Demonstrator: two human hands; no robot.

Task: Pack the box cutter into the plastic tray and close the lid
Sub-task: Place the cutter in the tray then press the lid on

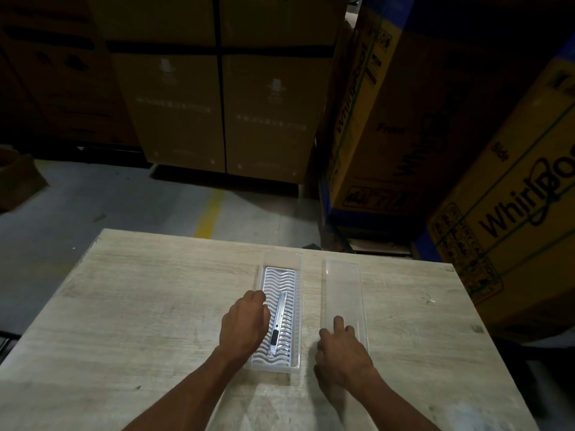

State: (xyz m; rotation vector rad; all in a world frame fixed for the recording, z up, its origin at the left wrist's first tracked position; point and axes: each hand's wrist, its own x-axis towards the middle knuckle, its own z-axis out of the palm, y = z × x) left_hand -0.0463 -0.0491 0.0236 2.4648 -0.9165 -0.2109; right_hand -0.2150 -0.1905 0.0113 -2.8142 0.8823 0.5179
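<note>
- clear lid [342, 293] lies just right of the tray [297, 309], long axes parallel, running away from the person.
- right hand [340, 346] rests open-fingered on the lid's near end, nearest it.
- left hand [244, 325], loosely curled, grips nothing, by the box cutter [279, 321] in the tray.

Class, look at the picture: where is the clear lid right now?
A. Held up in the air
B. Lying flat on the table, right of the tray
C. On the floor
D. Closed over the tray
B: the clear lid lies flat on the table, right of the tray, with the right hand on its near end.
</note>
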